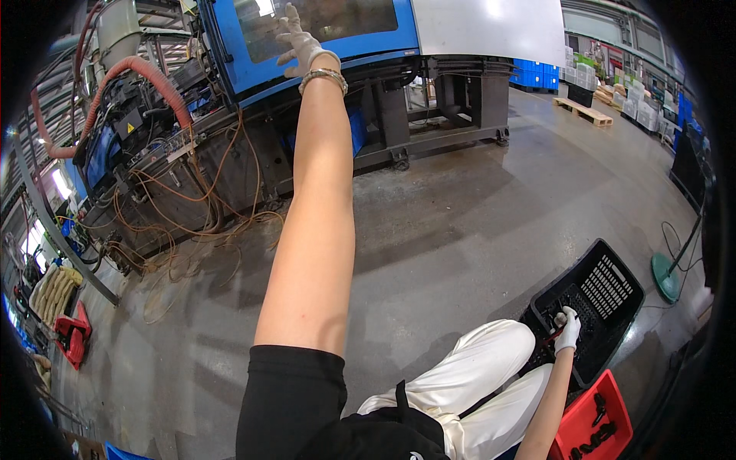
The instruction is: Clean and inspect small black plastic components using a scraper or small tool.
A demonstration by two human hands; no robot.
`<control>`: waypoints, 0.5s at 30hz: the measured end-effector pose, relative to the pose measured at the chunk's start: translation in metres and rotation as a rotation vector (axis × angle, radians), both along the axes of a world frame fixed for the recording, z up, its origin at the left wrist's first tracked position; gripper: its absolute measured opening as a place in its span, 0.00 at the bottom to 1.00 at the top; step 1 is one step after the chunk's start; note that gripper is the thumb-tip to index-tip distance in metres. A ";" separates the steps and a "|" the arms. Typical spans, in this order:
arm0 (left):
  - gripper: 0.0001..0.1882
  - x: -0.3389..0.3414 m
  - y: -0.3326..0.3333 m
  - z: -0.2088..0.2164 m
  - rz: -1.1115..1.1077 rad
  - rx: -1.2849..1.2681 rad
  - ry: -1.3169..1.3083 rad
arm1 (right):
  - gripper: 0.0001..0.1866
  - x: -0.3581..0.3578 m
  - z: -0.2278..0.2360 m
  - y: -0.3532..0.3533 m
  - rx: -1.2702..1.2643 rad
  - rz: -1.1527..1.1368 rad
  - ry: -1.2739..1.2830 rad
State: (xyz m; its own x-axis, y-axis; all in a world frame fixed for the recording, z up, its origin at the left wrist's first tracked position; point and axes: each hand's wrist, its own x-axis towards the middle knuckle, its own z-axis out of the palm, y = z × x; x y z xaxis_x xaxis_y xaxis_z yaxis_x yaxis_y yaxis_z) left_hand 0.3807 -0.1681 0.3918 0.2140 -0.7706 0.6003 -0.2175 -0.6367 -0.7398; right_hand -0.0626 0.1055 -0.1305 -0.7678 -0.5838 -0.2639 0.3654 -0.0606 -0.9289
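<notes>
My left hand (304, 44), in a pale glove with a beaded bracelet at the wrist, reaches up with its fingers spread. It is in front of the blue-framed window door (349, 44) of a large machine; whether it touches the door cannot be told. Low at the right, my right hand (567, 330), in a white glove, is closed around a small red-handled tool (553, 336) whose kind is unclear. That hand is over a black plastic crate (622, 307) with slotted walls. Dark small parts are in the crate, partly hidden by the hand.
A red bin (566, 429) with several black parts stands beside the crate. A green round stand base (665, 277) with a pole is to the right. Loose cables and hoses (207, 218) trail onto the floor by the machine. A wooden pallet (584, 112) lies farther back.
</notes>
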 end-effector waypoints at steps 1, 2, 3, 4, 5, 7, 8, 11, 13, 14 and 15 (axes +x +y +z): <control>0.12 0.000 -0.002 0.000 -0.002 0.000 0.000 | 0.10 -0.001 -0.002 0.001 0.000 -0.002 0.000; 0.12 0.003 -0.005 0.001 -0.005 0.010 0.029 | 0.10 -0.004 -0.005 0.001 -0.002 -0.001 0.009; 0.15 0.005 -0.007 0.002 -0.006 0.019 0.058 | 0.10 -0.006 -0.006 0.001 -0.005 0.001 0.017; 0.15 0.006 -0.009 0.001 -0.006 0.020 0.058 | 0.10 -0.006 -0.006 0.001 -0.004 0.000 0.017; 0.13 0.007 -0.012 0.001 0.010 -0.014 0.029 | 0.10 -0.006 -0.006 0.001 -0.009 0.009 0.024; 0.12 0.011 -0.015 0.000 0.044 -0.084 -0.029 | 0.10 -0.005 -0.006 0.001 -0.014 0.020 0.032; 0.13 0.011 -0.017 -0.002 0.058 -0.117 -0.058 | 0.10 -0.004 -0.003 0.001 0.002 0.008 0.035; 0.15 0.016 -0.021 -0.005 0.035 -0.181 -0.117 | 0.10 -0.002 -0.002 0.001 0.012 0.002 0.043; 0.16 0.020 -0.023 -0.009 -0.043 -0.240 -0.179 | 0.10 -0.003 -0.003 0.001 0.007 0.009 0.051; 0.17 0.022 -0.023 -0.011 -0.082 -0.268 -0.209 | 0.10 -0.004 -0.004 0.001 0.009 0.015 0.063; 0.18 0.024 -0.023 -0.012 -0.121 -0.297 -0.239 | 0.10 -0.005 -0.005 0.001 0.011 0.021 0.076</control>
State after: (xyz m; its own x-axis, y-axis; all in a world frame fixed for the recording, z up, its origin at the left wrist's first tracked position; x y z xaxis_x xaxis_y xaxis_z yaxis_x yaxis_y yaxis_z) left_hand 0.4046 -0.1915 0.3800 -0.0406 -0.5674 0.8224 -0.1479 -0.8106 -0.5666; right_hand -0.0672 0.1064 -0.1357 -0.7738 -0.5970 -0.2118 0.2947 -0.0433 -0.9546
